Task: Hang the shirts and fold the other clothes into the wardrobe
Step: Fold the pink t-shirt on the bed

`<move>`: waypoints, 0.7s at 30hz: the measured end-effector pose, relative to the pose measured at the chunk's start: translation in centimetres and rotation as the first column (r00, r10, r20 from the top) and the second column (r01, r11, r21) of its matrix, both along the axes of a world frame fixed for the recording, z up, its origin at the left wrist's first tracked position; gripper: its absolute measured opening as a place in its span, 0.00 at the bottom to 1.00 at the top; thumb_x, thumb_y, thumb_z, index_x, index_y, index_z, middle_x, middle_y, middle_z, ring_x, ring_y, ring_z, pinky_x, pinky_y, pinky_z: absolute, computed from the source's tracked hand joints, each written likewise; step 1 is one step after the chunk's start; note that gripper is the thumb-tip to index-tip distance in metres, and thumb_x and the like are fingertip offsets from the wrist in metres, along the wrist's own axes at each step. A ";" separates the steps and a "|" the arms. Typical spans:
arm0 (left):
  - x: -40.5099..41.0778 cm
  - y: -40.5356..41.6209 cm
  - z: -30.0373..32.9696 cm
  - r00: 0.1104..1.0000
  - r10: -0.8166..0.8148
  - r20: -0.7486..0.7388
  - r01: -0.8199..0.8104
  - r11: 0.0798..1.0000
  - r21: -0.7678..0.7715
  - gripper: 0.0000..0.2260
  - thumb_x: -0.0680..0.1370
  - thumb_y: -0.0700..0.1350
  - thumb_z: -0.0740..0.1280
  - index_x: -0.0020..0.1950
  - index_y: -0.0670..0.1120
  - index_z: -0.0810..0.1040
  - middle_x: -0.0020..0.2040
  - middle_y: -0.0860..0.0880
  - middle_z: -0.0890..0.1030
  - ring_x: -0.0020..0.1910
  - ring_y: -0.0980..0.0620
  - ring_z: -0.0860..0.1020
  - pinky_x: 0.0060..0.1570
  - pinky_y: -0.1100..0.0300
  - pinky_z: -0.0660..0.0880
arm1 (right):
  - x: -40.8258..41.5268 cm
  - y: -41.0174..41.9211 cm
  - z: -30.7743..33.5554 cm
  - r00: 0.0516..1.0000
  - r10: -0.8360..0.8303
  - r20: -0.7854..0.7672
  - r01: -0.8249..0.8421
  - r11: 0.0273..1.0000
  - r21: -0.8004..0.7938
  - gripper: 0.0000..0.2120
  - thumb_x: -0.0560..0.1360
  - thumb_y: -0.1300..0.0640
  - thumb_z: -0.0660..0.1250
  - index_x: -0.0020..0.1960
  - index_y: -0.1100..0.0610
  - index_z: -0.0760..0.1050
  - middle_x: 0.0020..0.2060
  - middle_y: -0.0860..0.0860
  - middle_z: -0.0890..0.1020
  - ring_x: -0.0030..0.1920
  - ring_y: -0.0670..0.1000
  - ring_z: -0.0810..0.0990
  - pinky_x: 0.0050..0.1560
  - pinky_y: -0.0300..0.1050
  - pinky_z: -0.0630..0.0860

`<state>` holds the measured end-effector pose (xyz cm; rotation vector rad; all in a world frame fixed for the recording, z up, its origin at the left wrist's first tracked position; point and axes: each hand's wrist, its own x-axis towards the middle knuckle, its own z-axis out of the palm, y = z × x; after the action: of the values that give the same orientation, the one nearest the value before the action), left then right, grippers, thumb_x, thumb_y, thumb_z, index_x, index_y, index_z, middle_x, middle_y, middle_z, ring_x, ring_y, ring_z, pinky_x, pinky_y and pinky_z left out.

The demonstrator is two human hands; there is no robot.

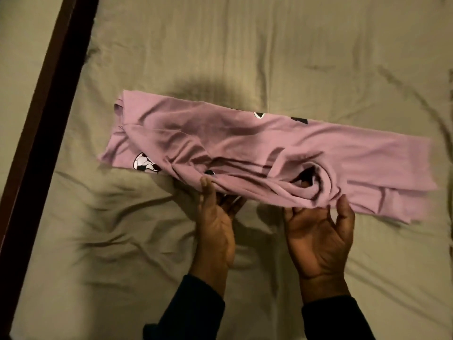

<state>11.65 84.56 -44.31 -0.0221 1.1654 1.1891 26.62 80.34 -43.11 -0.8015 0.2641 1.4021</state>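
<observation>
- The pink garment (245, 153) lies as a long band across the bed sheet (269, 45), probably laid flat for its next fold.
- Left hand (215, 229), at six o'clock of it, palm up: thumb over the near edge, fingers slipped beneath.
- Right hand (318, 239), at five o'clock, likewise (fingertips hidden), clasping loosely.

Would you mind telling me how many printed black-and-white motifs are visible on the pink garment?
4 on the folded pink fabric garment: one at its near-left edge, a sliver by the left hand, two cut off along the far edge. Folds may hide more.
</observation>
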 end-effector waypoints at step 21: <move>6.8 -1.8 -1.0 0.935 0.129 0.329 -0.133 0.991 -0.010 0.26 0.62 0.41 0.82 0.59 0.46 0.84 0.56 0.47 0.85 0.52 0.50 0.85 0.43 0.57 0.83 | 13.3 0.6 0.6 0.193 0.624 0.757 -0.512 0.722 -0.465 0.23 0.78 0.64 0.67 0.71 0.49 0.71 0.67 0.45 0.77 0.66 0.45 0.76 0.64 0.43 0.75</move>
<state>18.47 82.73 -45.32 -0.2840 0.8707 1.2547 39.89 80.91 -42.50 -1.7700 -0.9402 1.4140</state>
